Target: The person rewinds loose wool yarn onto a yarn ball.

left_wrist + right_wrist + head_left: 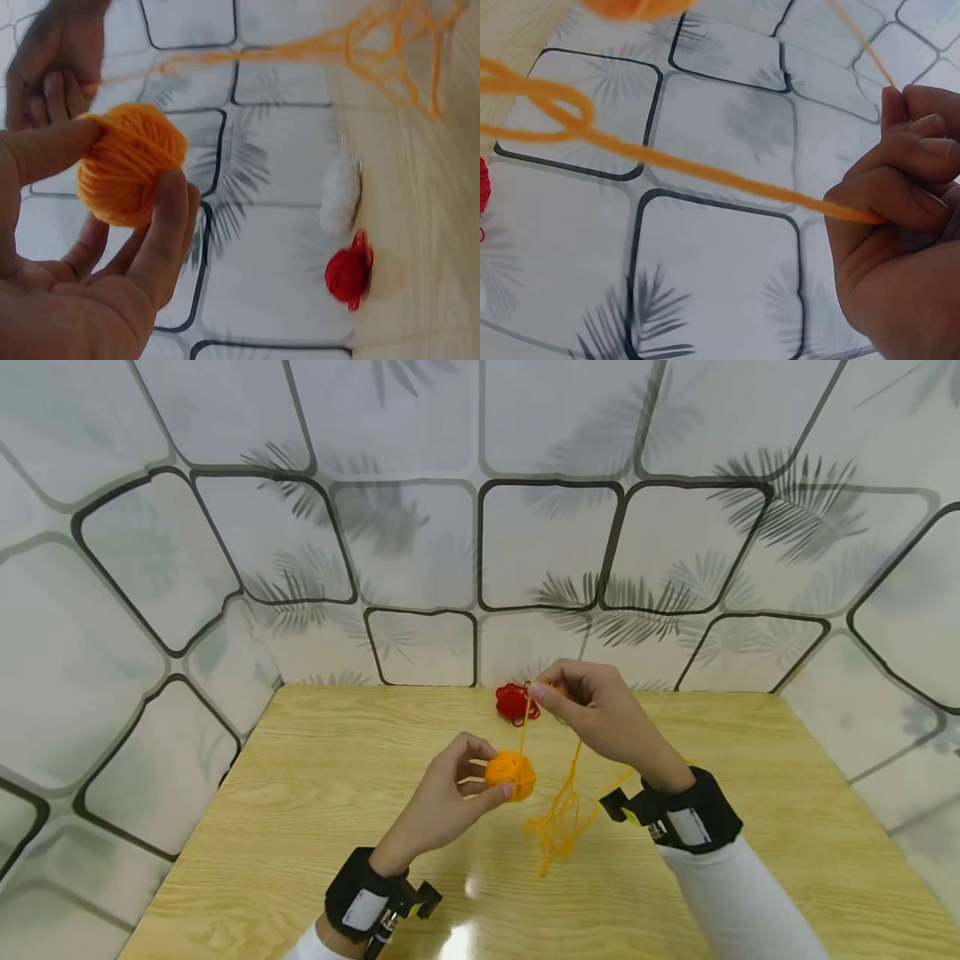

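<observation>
A ball of orange yarn [511, 776] is held above the table between the thumb and fingers of my left hand [450, 797]. In the left wrist view the wound strands of the yarn ball [131, 165] show clearly. Higher and to the right, my right hand [603, 714] pinches the orange strand [524, 727] that runs up from the ball. The strand passes through its curled fingers, and a loose tangle of orange yarn [562, 818] hangs below. In the right wrist view the orange strand [727, 178] enters the curled fingers of the right hand [900, 217].
A red yarn ball [514, 702] lies at the table's back edge, behind the hands. Beside it in the left wrist view lies a white yarn bundle [341, 195]. The wooden table [315, 752] meets a patterned backdrop [420, 543] at the back and sides.
</observation>
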The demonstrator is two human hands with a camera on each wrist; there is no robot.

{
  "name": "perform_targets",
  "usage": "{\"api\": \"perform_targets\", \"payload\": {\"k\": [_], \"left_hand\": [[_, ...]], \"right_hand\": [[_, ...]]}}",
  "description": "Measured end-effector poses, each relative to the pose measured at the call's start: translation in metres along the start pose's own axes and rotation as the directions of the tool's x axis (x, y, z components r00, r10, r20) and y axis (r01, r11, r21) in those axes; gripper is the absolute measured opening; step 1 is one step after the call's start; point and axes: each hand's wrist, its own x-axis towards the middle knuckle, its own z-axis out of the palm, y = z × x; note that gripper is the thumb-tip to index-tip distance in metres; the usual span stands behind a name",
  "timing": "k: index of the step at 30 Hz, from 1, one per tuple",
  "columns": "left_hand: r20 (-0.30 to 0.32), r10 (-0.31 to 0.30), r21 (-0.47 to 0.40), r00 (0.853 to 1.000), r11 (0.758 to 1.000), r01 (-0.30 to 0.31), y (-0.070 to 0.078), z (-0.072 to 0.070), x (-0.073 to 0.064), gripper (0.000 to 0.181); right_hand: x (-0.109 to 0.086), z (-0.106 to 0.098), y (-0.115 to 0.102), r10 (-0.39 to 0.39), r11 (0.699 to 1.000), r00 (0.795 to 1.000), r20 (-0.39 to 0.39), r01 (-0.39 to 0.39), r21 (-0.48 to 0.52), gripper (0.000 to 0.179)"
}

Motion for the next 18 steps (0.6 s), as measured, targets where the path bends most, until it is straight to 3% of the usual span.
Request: {"api": "perform_targets", "payload": {"k": [4, 11, 14, 18], "left_hand": [[0.094, -0.001, -0.17, 0.996, 0.985, 0.017, 0.007, 0.003, -0.01, 0.039], [0.129, 0.115, -0.371, 0.985, 0.927, -0.059, 0.017, 0.002, -0.018, 0.046], [0.099, 0.138, -0.45, 0.986, 0.889, -0.079, 0.021, 0.0, -0.018, 0.042], [-0.044, 0.127, -0.478, 0.991, 0.869, -0.133, 0.025, -0.001, -0.014, 0.038]], "right_hand": [[0.008, -0.002, 0.017, 0.037, 0.997, 0.998, 0.048, -0.04, 0.071, 0.012], [0.008, 0.019, 0.055, 0.067, 0.986, 0.99, 0.121, -0.084, 0.144, 0.014], [0.002, 0.033, 0.065, 0.063, 0.986, 0.986, 0.151, -0.085, 0.143, 0.015], [-0.009, 0.051, 0.069, 0.069, 0.984, 0.979, 0.19, -0.097, 0.146, 0.016]]}}
